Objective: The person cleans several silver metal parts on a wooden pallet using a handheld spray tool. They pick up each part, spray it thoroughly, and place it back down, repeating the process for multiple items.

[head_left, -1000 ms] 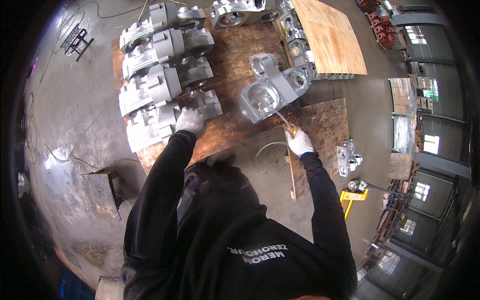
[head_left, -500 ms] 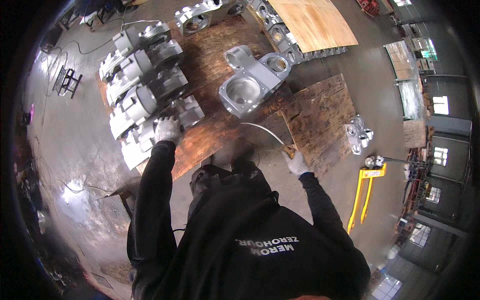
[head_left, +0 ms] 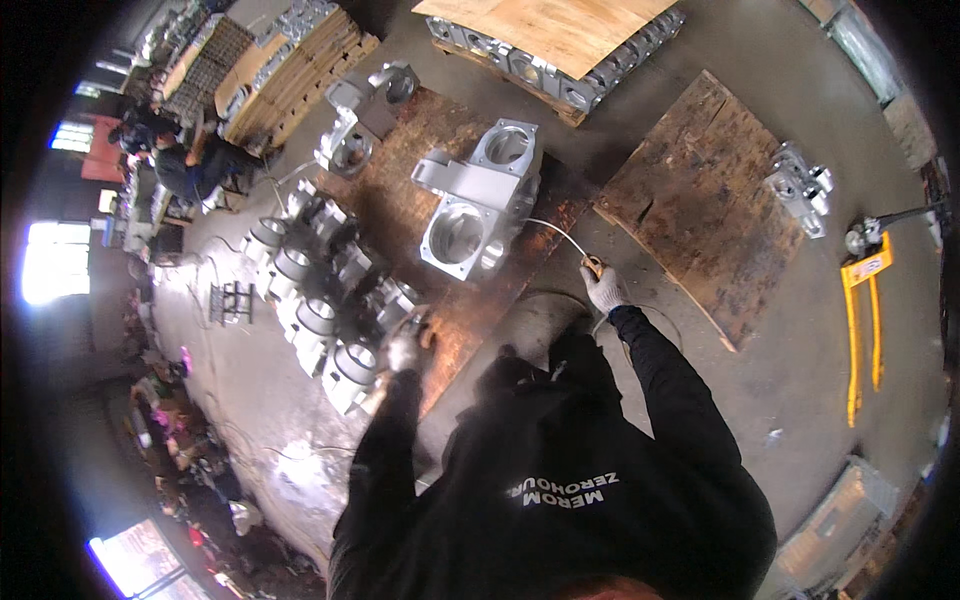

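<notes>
Your right hand (head_left: 603,289), gloved, is closed around a small tool handle with a thin hose (head_left: 556,232) arcing from it toward the large grey casting (head_left: 478,205) on the rusty plate (head_left: 400,190). Your left hand (head_left: 403,351) rests on the nearest of the castings in the row (head_left: 325,300); whether its fingers are clamped or just laid there, I cannot tell. The tool tip is clear of the big casting, so work on it looks unfinished, and the row's surfaces are too small to judge.

floor (head_left: 800,400): grey concrete | windows (head_left: 50,260): bright (left side) | plywood sheet (head_left: 560,25)
</notes>
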{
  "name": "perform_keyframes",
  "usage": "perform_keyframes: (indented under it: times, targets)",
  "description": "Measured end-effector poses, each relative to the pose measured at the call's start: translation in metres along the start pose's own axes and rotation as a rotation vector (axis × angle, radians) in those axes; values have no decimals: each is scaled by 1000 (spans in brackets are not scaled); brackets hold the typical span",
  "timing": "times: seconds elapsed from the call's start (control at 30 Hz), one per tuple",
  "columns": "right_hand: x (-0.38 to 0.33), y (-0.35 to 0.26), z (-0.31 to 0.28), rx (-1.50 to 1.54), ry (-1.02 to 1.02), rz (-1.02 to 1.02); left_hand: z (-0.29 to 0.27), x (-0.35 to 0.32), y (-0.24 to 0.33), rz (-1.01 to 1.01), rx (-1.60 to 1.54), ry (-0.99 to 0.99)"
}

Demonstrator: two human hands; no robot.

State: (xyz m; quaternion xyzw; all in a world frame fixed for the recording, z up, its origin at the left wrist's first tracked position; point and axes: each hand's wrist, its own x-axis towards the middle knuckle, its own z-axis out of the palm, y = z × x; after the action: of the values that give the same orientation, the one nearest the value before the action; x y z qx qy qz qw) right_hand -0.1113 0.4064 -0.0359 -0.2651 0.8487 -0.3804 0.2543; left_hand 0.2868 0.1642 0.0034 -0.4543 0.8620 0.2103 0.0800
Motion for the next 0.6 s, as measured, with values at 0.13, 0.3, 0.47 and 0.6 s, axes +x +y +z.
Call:
perform_keyframes:
  times: [0.13, 0.3, 0.47, 0.6]
  targets:
    - [8, 0, 2, -191, -166, 277, 6, -37, 96, 412, 51, 57]
    - [6, -10, 11, 29, -178, 37, 8, -88, 99, -6, -79, -20]
    - [83, 65, 66, 207, 182, 105, 44, -88, 13, -143, -102, -40]
    - [93, 121, 75, 201, 229, 1, 30, -44, 26, -115, -8, -125]
